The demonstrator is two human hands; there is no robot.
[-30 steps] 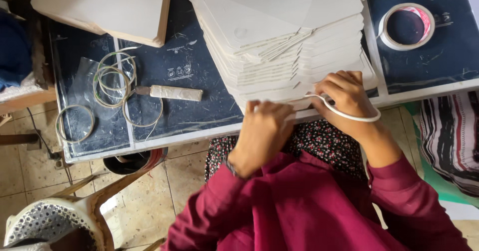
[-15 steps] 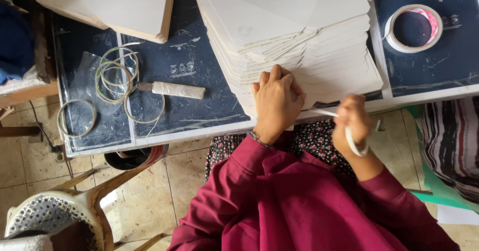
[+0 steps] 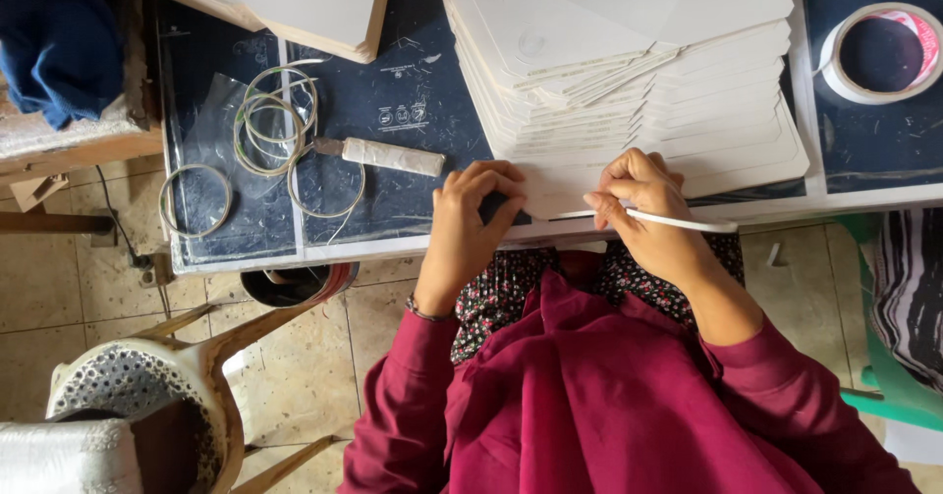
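My left hand (image 3: 470, 214) rests on the near left corner of a fanned stack of white card sheets (image 3: 629, 72), fingers curled over the lowest sheet's edge. My right hand (image 3: 643, 204) pinches a white strip of tape (image 3: 683, 222) that runs along the near edge of that sheet, thumb and fingers pressed on it. Both hands sit at the front edge of the dark table (image 3: 393, 101). Maroon sleeves cover my arms.
A wrapped knife handle (image 3: 388, 155) and several thin wire rings (image 3: 275, 121) lie left of the stack. A tape roll (image 3: 879, 52) sits at the far right. A board (image 3: 295, 3) lies at the back left. A perforated stool (image 3: 138, 396) stands on the tiled floor.
My left hand slid from the stack's middle to its near left corner. My right hand came up from below the table edge and now presses the tape strip along the sheet's edge.
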